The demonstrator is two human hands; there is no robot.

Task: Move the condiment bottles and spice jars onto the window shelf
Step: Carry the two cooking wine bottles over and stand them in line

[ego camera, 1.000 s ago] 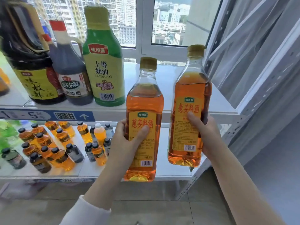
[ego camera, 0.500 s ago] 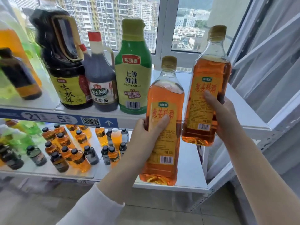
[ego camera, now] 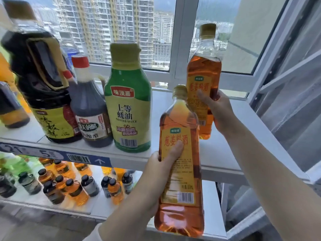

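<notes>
Each hand holds an amber cooking-wine bottle with a yellow label and a tan cap. My left hand [ego camera: 157, 173] grips the nearer bottle [ego camera: 179, 171] in front of the window shelf's [ego camera: 225, 153] front edge. My right hand [ego camera: 219, 112] grips the farther bottle [ego camera: 203, 80] above the bare right part of the window shelf, its base just over the surface. On the shelf's left part stand a green oyster sauce bottle [ego camera: 127, 105], a dark vinegar bottle [ego camera: 90, 108] and a large dark soy sauce jug [ego camera: 41, 87].
The lower shelf [ego camera: 97, 206] carries several small amber and dark bottles. The window frame [ego camera: 178, 40] runs behind the upper shelf. A metal rack upright and a pale curtain [ego camera: 291, 101] close off the right side. Part of another dark bottle [ego camera: 12, 110] shows at far left.
Both hands have lifted their bottles upward and forward. The right bottle has gone from in front of the shelf edge to above the shelf's right part.
</notes>
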